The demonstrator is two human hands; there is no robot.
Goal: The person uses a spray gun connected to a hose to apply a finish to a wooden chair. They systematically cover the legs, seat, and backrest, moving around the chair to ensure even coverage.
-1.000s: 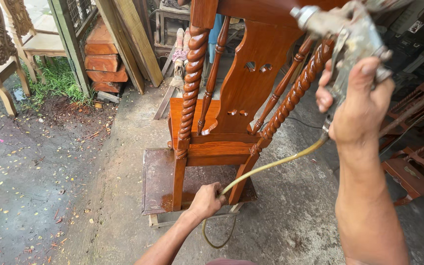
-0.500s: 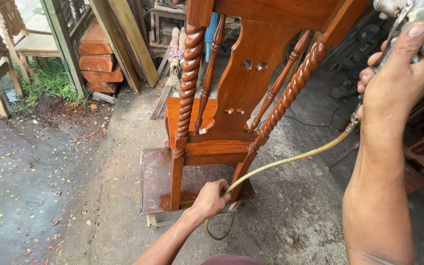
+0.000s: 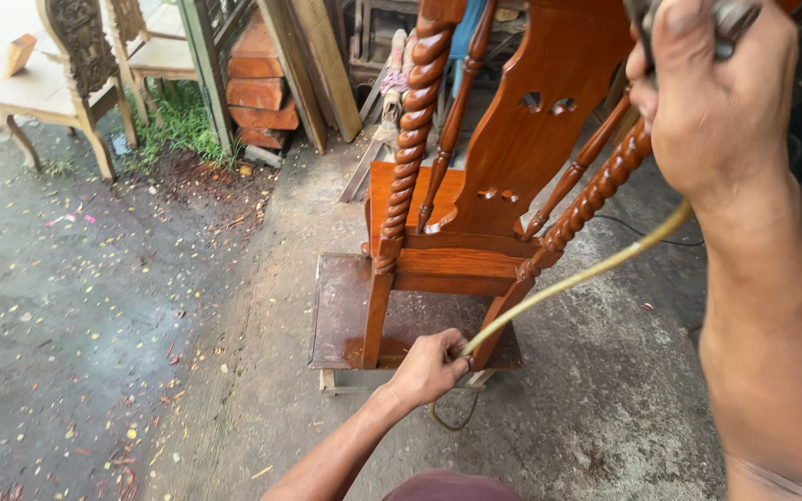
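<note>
Head view, looking down: the right hand (image 3: 712,93) is raised at the top right, fingers wrapped tight around a grey metal spray tool (image 3: 730,14), most of it cut off by the frame edge. A yellowish flexible hose (image 3: 577,276) runs from under that wrist diagonally down to the left hand (image 3: 427,366), which is closed around the hose low down, right beside the rear leg of the glossy reddish-brown wooden chair (image 3: 512,158). The chair, with its twisted spiral posts and carved back splat, stands on a dark flat wooden platform (image 3: 341,306) resting on the concrete ground. Off to the upper left, a pale unfinished carved wooden chair (image 3: 58,83) stands well apart, near a stack of reddish wooden blocks (image 3: 257,93).
</note>
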